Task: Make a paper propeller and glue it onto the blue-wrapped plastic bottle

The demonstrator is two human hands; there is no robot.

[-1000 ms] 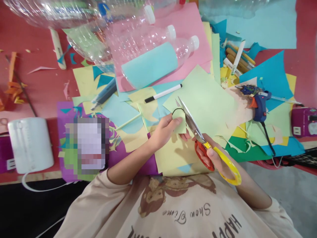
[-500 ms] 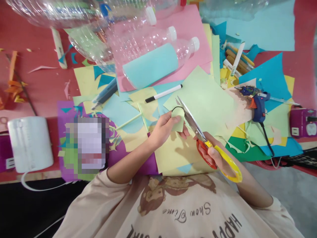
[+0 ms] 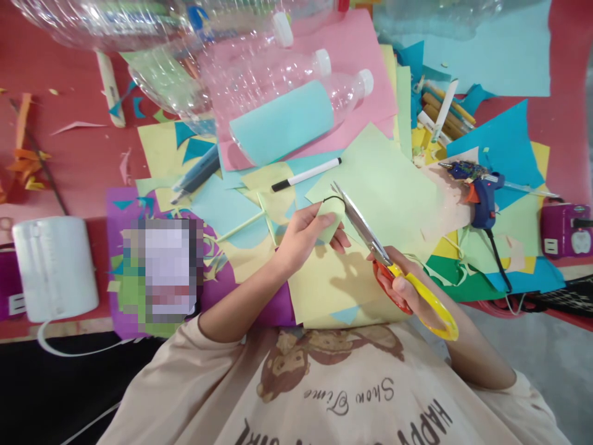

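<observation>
Between the thumb and fingers of my left hand (image 3: pixel 303 238) is a small light green paper piece (image 3: pixel 332 217) with a curved dark line along its top edge. My right hand (image 3: pixel 407 281) grips scissors (image 3: pixel 368 232) by their yellow and red handles. The blades point up and to the left, slightly parted at the tips, beside the right edge of the small piece. Under the hands lies yellow paper (image 3: pixel 324 290), and a large light green sheet (image 3: pixel 384 179) spreads beyond the blades. A black and white marker (image 3: pixel 306 175) rests above my left hand.
Clear plastic bottles, one with a light blue wrap (image 3: pixel 283 120), lie at the back on pink paper (image 3: pixel 361 37). A blue glue gun (image 3: pixel 485 201) is on the right, its cable running down. A white box-like object (image 3: pixel 55 269) and a pixelated item (image 3: pixel 169 269) are on the left.
The scissors and my right hand have shifted slightly right and down. The small paper has tilted in my left hand, and the fingers beneath it have moved a little.
</observation>
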